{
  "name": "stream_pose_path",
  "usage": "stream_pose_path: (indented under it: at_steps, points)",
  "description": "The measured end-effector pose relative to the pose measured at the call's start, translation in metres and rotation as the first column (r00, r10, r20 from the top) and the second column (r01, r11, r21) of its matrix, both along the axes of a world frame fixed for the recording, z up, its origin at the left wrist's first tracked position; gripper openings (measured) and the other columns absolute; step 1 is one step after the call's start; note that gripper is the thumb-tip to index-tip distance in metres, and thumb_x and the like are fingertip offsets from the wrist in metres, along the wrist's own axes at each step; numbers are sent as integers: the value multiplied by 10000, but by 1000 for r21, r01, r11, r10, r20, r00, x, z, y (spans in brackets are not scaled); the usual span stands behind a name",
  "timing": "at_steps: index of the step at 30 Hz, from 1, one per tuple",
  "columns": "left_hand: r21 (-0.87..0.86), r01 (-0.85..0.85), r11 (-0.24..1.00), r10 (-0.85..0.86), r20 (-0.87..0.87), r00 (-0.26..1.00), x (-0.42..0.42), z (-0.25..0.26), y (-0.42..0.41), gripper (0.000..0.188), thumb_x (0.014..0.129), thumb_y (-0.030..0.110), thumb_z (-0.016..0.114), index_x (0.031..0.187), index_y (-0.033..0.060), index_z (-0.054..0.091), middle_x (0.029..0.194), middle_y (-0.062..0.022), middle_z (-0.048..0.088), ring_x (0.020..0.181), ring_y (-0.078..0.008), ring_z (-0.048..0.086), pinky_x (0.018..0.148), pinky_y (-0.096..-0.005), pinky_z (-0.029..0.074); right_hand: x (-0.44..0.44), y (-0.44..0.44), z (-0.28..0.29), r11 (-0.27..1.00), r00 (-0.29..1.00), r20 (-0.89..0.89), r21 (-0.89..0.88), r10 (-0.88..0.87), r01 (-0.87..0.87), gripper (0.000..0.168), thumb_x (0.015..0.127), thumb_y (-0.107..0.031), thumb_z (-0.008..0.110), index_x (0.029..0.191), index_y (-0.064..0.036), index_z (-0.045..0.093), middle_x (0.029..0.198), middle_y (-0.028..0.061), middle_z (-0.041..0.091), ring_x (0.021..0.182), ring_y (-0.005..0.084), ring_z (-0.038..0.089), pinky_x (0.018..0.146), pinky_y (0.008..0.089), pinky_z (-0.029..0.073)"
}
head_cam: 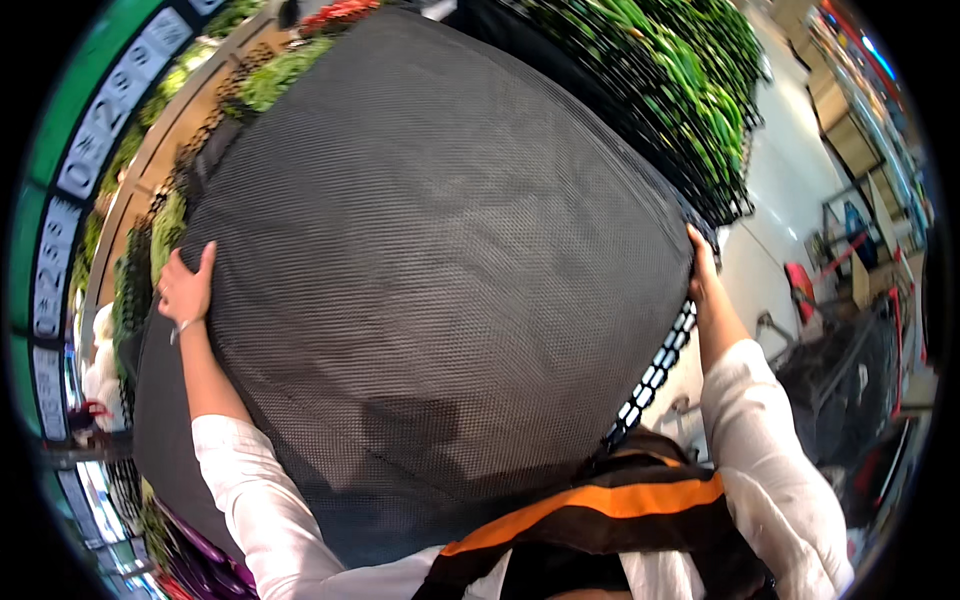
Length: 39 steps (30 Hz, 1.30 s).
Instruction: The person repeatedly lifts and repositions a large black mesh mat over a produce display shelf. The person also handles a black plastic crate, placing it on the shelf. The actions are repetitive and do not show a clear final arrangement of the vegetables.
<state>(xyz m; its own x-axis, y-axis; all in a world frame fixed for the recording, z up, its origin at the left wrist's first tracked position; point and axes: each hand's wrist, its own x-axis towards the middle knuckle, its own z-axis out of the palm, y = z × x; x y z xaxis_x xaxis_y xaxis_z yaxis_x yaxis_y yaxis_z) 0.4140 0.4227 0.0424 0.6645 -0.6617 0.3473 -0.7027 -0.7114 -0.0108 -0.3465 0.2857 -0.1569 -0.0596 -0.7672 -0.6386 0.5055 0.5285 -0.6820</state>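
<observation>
A wide dark mesh sheet (465, 240) spreads in front of me across a produce stand, covering what lies under it. My left hand (187, 289) is at the sheet's left side, thumb and fingers spread; whether any cloth is in it cannot be told. At the right edge, my right hand (701, 262) is wrapped around the rim, its fingers mostly hidden behind the sheet. Below that hand, a black plastic crate edge with rectangular openings (652, 379) shows along the sheet's side.
Long green vegetables (675, 82) are heaped in a black crate at upper right. Purple eggplants (202, 559) lie at lower left. Price boards (112, 112) line the left side. Pale floor (787, 172) and a dark cart (840, 382) are on the right.
</observation>
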Motion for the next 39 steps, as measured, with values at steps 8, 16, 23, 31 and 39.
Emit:
stream_pose_path:
  at_steps: [8,16,23,31,39]
  points:
    - [18,-8,1000,7,40,999,57,-23,-5,904,778,820,337,1411,178,404,1411,-161,406,1313,-347,355,1038,-593,230,17,-4,12,986,883,-463,102,-70,132,536,811,-466,631,1121,-29,604,1057,139,644,883,278,609,815,424,480]
    - [96,5,995,-20,148,989,73,-27,-3,945,753,836,350,1416,164,400,1401,-163,430,1289,-369,395,1033,-602,263,137,136,62,758,-100,-995,76,15,-648,882,789,-522,631,1496,-245,183,1546,222,-1,1423,423,-5,1018,729,73]
    - [20,127,992,-127,14,992,16,12,20,891,780,749,465,1392,102,425,1376,-166,478,1261,-336,459,1027,-460,356,154,134,47,687,-184,-982,103,-46,-719,881,761,-485,666,1488,-275,215,1557,185,36,1431,402,-6,1012,727,81]
    - [-275,288,917,-317,-65,946,-175,-42,200,773,758,399,695,1418,150,378,1482,-167,307,1412,-385,167,1075,-625,161,145,129,49,463,-96,-984,15,-152,-886,835,809,-452,649,1491,-206,235,1561,172,49,1433,395,35,1011,717,113]
    - [158,-402,902,432,-335,837,-395,-66,494,734,663,236,803,1326,136,503,1433,-116,377,1386,-356,235,1042,-638,195,370,127,129,-483,426,-855,-251,-295,-839,677,856,-505,591,1435,-243,360,1529,162,209,1412,402,144,992,735,155]
